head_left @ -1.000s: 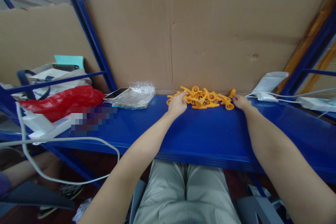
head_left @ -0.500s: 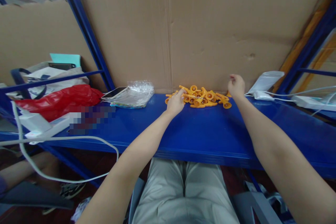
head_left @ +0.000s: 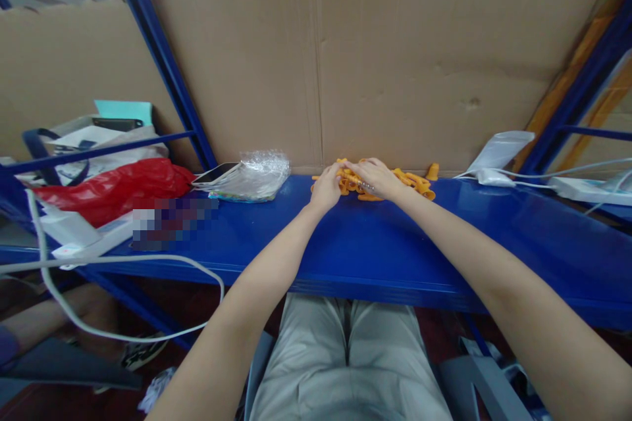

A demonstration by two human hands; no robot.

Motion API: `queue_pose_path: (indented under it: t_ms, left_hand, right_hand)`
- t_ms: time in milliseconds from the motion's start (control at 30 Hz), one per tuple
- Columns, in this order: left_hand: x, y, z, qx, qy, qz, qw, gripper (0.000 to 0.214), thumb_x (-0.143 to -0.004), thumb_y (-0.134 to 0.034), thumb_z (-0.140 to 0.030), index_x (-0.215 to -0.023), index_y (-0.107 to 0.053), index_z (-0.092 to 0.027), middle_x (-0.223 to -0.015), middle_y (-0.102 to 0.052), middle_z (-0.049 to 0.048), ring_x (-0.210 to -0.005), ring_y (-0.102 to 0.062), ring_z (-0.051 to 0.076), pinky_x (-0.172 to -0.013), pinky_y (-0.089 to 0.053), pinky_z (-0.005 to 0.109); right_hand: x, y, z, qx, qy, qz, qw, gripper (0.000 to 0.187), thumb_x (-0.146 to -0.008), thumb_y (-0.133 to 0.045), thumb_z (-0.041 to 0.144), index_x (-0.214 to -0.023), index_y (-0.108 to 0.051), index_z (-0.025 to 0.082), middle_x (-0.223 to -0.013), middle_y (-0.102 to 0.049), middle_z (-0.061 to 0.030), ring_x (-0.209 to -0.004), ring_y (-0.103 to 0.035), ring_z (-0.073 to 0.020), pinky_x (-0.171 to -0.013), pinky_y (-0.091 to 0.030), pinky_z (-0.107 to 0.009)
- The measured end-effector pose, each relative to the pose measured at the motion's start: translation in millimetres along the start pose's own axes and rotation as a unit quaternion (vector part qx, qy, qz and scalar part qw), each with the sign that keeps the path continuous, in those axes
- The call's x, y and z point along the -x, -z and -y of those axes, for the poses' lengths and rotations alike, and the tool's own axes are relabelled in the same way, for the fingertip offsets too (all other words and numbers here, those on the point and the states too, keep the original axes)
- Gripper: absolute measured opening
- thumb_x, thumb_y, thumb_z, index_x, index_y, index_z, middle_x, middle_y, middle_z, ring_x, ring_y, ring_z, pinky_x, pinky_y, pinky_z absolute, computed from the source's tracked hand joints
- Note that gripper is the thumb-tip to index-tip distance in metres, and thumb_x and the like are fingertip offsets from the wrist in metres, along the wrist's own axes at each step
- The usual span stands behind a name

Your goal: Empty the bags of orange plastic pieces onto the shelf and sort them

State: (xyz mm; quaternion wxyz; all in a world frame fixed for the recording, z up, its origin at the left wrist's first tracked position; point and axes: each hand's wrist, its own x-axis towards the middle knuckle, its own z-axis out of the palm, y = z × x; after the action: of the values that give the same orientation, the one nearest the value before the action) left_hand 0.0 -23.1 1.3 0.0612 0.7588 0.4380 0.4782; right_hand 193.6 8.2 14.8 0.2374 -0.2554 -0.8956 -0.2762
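Note:
A pile of small orange plastic horn-shaped pieces (head_left: 415,181), flared like trumpets, lies at the back of the blue shelf. At its left end my left hand (head_left: 326,188) is closed, with orange plastic at its fingertips. My right hand (head_left: 378,177) reaches over the middle of the pile, and its fingers bend toward my left fingertips. What those right fingers grip is hidden by the hand and the pieces around it. Apart from the pile, at its right, a single orange piece (head_left: 433,172) stands upright, wide end down.
Cardboard (head_left: 395,66) walls the back of the blue shelf (head_left: 375,250). To the left lie a phone (head_left: 217,173), a clear plastic packet (head_left: 264,177), a red bag (head_left: 123,187) and a white cable (head_left: 148,340). A white pouch (head_left: 501,151) and cables lie right. Another person's leg shows lower left.
My right hand has moved left from beside the upright piece to the pile, next to my left hand. That piece now stands uncovered. My left hand has barely shifted.

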Motion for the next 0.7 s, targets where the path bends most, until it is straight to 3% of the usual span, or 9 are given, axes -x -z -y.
queue_pose_path:
  t_ms: [200, 333, 433, 567, 700]
  left_hand:
    - [-2, -5.5, 5, 0.053, 0.006, -0.016, 0.998, 0.053, -0.084, -0.048, -0.004, -0.131, -0.048, -0.026, -0.13, -0.065, 0.0069, -0.12, -0.061, 0.02, -0.108, -0.046, 0.042]
    - [-2, -6.3, 1, 0.03, 0.022, -0.055, 0.998, 0.053, -0.082, -0.052, -0.004, -0.132, -0.047, -0.021, -0.136, -0.059, 0.0126, -0.125, -0.058, 0.021, -0.108, -0.045, 0.04]
    - [-1, -1.1, -9, -0.005, 0.015, -0.054, 0.998, 0.044, -0.082, -0.053, -0.005, -0.124, -0.052, -0.018, -0.128, -0.063, 0.0125, -0.118, -0.06, 0.02, -0.102, -0.048, 0.036]
    - [3, 5.9, -25, -0.059, 0.007, -0.011, 0.998, 0.018, -0.088, -0.051, -0.015, -0.101, -0.064, -0.018, -0.103, -0.072, 0.0081, -0.095, -0.067, 0.019, -0.09, -0.052, 0.033]
    - [7, 5.8, -34, -0.106, 0.009, 0.089, 0.99, 0.022, -0.09, -0.051, -0.023, -0.079, -0.068, -0.017, -0.082, -0.073, 0.0068, -0.082, -0.068, 0.02, -0.083, -0.053, 0.034]
  right_hand:
    - [5, -11, 6, -0.004, 0.011, 0.04, 0.999, 0.057, -0.096, -0.034, 0.015, -0.153, -0.031, 0.021, -0.128, -0.065, -0.0144, -0.119, -0.056, -0.0262, -0.099, -0.041, -0.049]
    - [4, -20, 19, 0.02, -0.048, 0.035, 0.998, 0.053, -0.096, -0.029, 0.012, -0.147, -0.042, 0.016, -0.122, -0.068, -0.0162, -0.116, -0.058, -0.0265, -0.109, -0.03, -0.055]
    - [4, -26, 29, 0.021, -0.087, 0.04, 0.995, 0.048, -0.096, -0.031, 0.015, -0.141, -0.049, 0.012, -0.118, -0.068, -0.0179, -0.116, -0.058, -0.0263, -0.112, -0.028, -0.054]
    - [6, -27, 33, -0.002, -0.122, 0.039, 0.992, 0.05, -0.095, -0.036, 0.018, -0.144, -0.046, 0.013, -0.117, -0.068, -0.0181, -0.12, -0.056, -0.0284, -0.113, -0.027, -0.057]
    - [10, -27, 31, -0.008, -0.158, 0.013, 0.987, 0.06, -0.093, -0.037, 0.019, -0.153, -0.033, 0.018, -0.127, -0.065, -0.016, -0.125, -0.053, -0.0294, -0.113, -0.023, -0.061]
